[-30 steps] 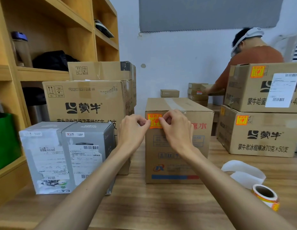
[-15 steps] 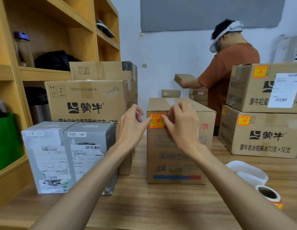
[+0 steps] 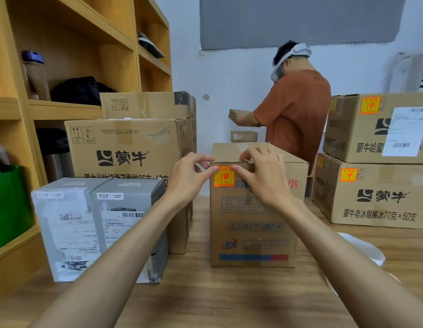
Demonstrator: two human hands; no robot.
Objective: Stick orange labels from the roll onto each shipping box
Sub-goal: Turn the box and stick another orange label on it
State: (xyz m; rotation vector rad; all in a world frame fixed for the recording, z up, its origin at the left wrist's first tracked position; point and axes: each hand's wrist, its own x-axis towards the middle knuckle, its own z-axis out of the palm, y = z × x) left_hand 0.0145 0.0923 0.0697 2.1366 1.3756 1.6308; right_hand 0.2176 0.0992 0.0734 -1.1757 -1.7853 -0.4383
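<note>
A tall brown shipping box (image 3: 253, 221) stands on the wooden table (image 3: 205, 299) in front of me. An orange label (image 3: 224, 176) is stuck at the top left of its front face. My left hand (image 3: 189, 178) has its thumb on the label's upper left corner and its index finger on the box's top corner. My right hand (image 3: 262, 176) hooks its fingers over the top edge, thumb pressing beside the label's right edge. The label roll is not in sight; only its white backing strip (image 3: 361, 247) shows past my right forearm.
A grey box (image 3: 125, 221) and two big brown boxes (image 3: 125, 147) stand at the left, by a wooden shelf (image 3: 63, 110). Two stacked boxes at the right carry orange labels (image 3: 370, 105) (image 3: 348, 174). Behind them a person (image 3: 298, 110) holds a small box.
Both hands moved from smoothing the label up to the box's top edge, fingers now curled over it. The person at the back turned further away.
</note>
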